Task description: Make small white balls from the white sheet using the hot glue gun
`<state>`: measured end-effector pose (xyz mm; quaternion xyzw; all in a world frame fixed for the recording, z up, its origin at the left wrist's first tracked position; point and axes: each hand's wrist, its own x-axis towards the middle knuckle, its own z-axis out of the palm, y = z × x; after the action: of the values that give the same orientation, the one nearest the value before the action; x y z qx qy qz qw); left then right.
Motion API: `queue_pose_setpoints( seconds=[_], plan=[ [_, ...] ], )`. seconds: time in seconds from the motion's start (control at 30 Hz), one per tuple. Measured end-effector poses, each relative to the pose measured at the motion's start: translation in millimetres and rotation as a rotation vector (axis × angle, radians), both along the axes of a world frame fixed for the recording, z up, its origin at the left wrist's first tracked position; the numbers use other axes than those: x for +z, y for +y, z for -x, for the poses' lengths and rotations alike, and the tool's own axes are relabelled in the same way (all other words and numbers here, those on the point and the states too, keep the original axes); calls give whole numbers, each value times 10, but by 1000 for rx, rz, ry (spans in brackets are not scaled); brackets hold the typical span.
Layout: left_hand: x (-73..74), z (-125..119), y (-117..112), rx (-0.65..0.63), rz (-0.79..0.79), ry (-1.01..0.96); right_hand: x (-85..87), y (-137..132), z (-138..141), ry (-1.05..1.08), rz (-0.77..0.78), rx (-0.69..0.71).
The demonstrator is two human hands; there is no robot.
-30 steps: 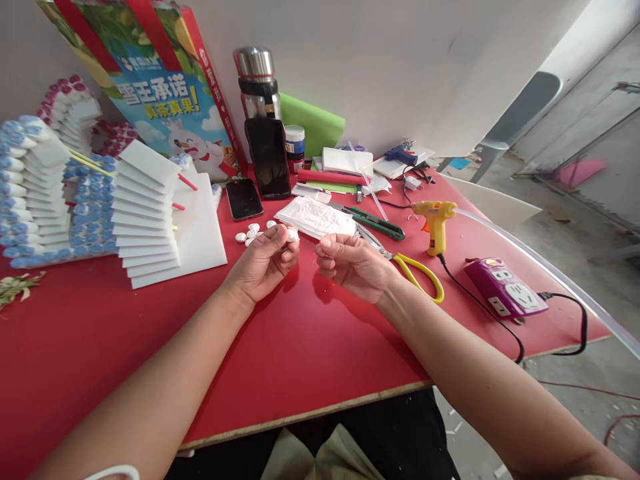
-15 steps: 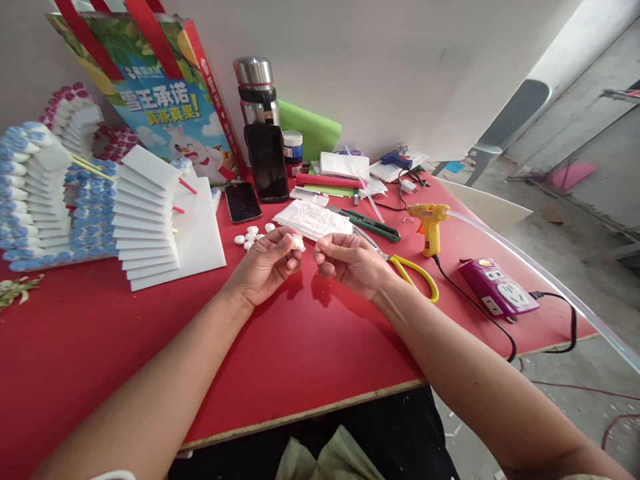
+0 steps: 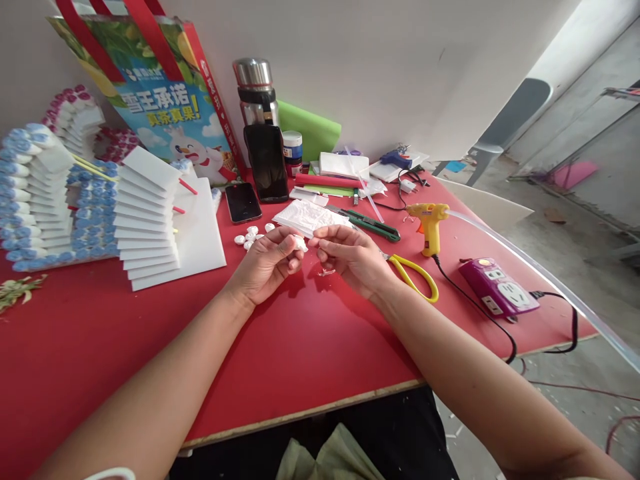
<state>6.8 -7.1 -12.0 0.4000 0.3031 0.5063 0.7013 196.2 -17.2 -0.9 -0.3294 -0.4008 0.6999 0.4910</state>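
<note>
My left hand (image 3: 267, 263) is closed, pinching a small crumpled white piece (image 3: 300, 244) between thumb and fingertips; whether it is paper or foam I cannot tell. Close by on its right, my right hand (image 3: 350, 257) has bent fingers, with thumb and forefinger slightly apart near the white piece. Just beneath those fingers shows a thin pale scrap (image 3: 326, 272). Behind my left hand lie several small white rounded pieces (image 3: 253, 231). A stack of thin white sheets (image 3: 305, 217) lies past my fingertips.
Yellow-handled scissors (image 3: 417, 277), a green utility knife (image 3: 373, 225), a yellow glue gun (image 3: 429, 227) and a purple power socket (image 3: 500, 287) are on the right. Phones (image 3: 243, 202), a steel flask (image 3: 255, 87), white fanned panels (image 3: 147, 220) and a printed bag (image 3: 170, 100) stand behind and left.
My right hand has moved slightly left and up, nearer the white piece, and its fingers have loosened. A pale scrap has appeared beneath it. My left hand has hardly moved.
</note>
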Motion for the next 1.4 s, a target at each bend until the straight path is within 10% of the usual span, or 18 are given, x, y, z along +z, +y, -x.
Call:
queue_pose_setpoints(
  seconds=[0.37, 1.1, 1.4],
  plan=[
    [48, -59, -80, 193, -350, 467, -18, -23, 59, -191, -95, -40],
    [60, -55, -100, 23, -188, 379, -23, -8, 23, -514, -328, -200],
    [51, -7, -36, 144, -56, 271, 245, -403, -628, -1253, -519, -357]
  ],
)
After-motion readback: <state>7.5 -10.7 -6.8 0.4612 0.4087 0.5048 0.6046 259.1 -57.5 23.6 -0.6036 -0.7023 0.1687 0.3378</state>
